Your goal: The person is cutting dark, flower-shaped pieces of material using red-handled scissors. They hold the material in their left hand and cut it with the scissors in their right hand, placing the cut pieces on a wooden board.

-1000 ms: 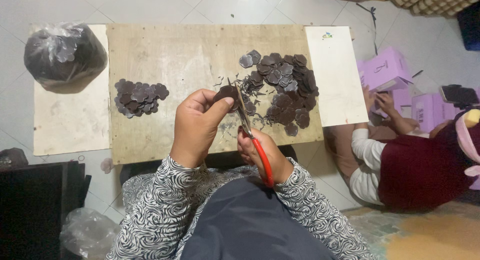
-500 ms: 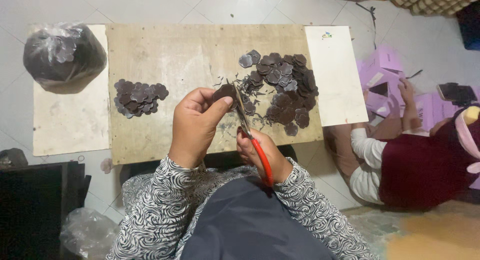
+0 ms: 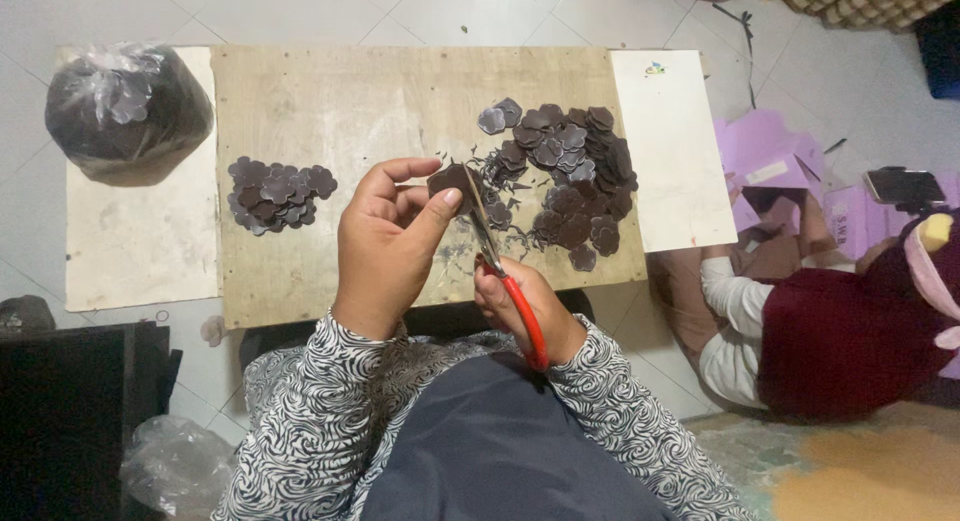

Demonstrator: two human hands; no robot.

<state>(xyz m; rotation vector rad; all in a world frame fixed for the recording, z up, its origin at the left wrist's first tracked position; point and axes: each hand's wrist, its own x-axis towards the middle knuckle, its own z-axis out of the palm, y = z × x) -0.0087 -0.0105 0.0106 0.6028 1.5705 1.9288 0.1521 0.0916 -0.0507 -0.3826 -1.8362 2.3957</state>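
Surface: bare plywood board (image 3: 400, 111) on white tiled floor (image 3: 300, 6).
Left hand (image 3: 385, 246): pinches small dark brown flower-shaped cutout (image 3: 447, 180) above board.
Right hand (image 3: 520, 301): closed around red-handled scissors (image 3: 505, 276), blades at cutout.
Piles: uncut pieces (image 3: 565, 171) right; trimmed pieces (image 3: 275, 193) left.
Room: seated person (image 3: 830, 331) at right.

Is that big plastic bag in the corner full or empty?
Full. The clear plastic bag bulges round with dark brown pieces, its top bunched shut, sitting on the pale board left of the wooden board.
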